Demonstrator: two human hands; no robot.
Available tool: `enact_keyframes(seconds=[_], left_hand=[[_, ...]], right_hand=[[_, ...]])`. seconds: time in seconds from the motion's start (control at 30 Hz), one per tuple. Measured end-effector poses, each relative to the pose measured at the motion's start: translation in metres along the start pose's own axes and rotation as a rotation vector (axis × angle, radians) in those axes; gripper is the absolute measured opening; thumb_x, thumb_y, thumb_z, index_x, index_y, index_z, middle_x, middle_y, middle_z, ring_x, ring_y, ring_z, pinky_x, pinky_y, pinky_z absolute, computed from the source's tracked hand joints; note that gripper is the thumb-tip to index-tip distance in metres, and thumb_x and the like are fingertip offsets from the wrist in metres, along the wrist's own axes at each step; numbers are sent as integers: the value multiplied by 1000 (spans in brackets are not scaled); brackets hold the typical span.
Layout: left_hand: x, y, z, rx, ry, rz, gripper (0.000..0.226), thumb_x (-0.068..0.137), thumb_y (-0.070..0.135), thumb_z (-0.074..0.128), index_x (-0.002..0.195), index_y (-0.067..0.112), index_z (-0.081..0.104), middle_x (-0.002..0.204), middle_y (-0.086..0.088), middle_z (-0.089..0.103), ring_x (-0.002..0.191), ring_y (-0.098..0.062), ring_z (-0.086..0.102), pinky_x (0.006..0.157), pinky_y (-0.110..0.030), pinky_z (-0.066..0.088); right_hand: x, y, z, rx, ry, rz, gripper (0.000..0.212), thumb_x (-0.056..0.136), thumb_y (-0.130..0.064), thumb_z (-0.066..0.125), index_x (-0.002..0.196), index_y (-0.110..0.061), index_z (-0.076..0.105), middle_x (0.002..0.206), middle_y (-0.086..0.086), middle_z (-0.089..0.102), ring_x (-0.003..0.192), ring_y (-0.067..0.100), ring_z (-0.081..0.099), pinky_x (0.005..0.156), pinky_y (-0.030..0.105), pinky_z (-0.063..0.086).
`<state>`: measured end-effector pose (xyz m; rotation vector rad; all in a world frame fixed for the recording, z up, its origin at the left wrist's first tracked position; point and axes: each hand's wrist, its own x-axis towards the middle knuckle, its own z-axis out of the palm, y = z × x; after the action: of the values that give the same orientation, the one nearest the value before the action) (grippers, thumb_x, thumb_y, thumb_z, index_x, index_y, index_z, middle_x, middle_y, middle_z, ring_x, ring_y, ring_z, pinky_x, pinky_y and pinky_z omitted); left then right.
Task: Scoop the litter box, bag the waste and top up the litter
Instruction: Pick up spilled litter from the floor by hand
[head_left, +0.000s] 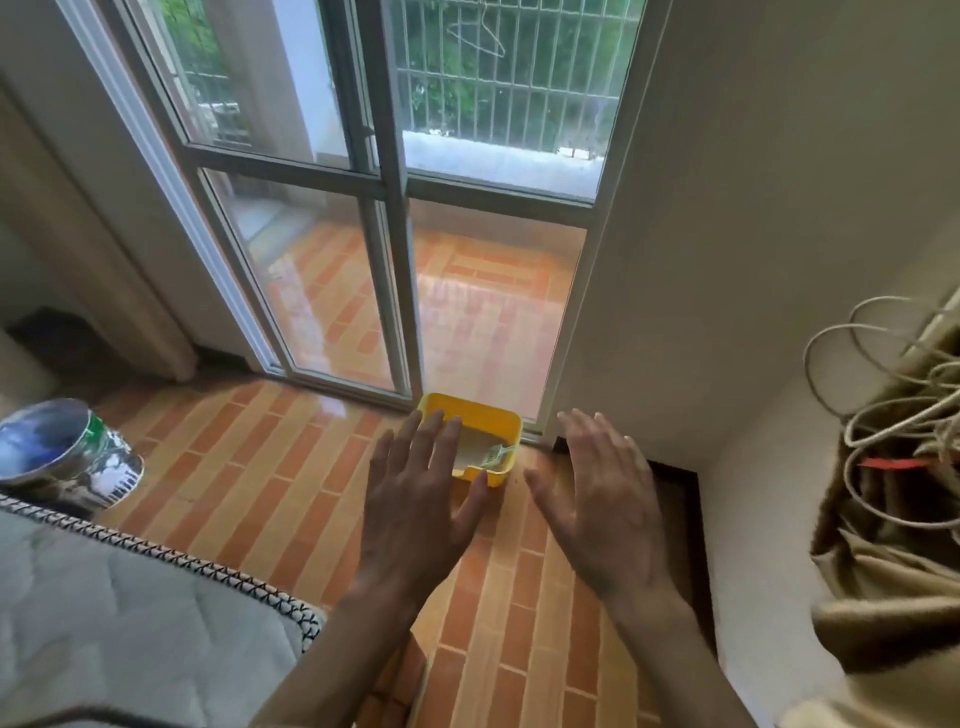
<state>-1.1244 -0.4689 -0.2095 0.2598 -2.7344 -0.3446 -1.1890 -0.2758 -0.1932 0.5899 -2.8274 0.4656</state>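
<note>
A yellow litter box (480, 415) is seen on the orange brick-patterned floor tiles (249, 467), set right against the track of the sliding glass door (363, 218) and near the corner of the cream wall (727, 234). Pale litter (475, 448) is held inside it, and a light green slotted scoop (500, 453) is laid in the box toward its right side, its end resting at the rim.

Both hands are held out above the floor, backs up, with nothing gripped. The left hand (421, 504) is stretched forward with its fingers straight and slightly spread — from this view its fingertips overlap the near left part of the box, though contact cannot be judged. The right hand (602, 499) is held just right of the box, fingers straight and close together, thumb angled toward the box.

At the lower left a grey quilted mattress (119, 623) with patterned black-and-white piping is visible, and beyond it a shiny metal tin (67, 452) stands on the tiles. At the right edge, loops of pale cable (883, 374) are draped over tan fabric (893, 587). Beyond the glass — a tiled balcony with a barred window.
</note>
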Motion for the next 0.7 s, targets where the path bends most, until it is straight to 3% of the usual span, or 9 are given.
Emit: enact_keyframes(seconds=[0.47, 0.7], left_hand=[[57, 5, 38, 106, 117, -402, 57, 101, 49, 48, 148, 16, 49, 155, -9, 49, 150, -26, 35, 119, -53, 34], [29, -8, 44, 227, 140, -602, 58, 102, 49, 49, 147, 13, 52, 154, -11, 50, 148, -30, 38, 119, -54, 33]], right_hand=[[142, 35, 55, 74, -158, -321, 73, 99, -66, 41, 158, -23, 30, 161, 1, 37, 152, 21, 28, 124, 44, 25], [154, 24, 83, 146, -175, -280, 69, 98, -58, 47, 153, -17, 39, 156, 7, 45, 148, 26, 36, 122, 50, 29]])
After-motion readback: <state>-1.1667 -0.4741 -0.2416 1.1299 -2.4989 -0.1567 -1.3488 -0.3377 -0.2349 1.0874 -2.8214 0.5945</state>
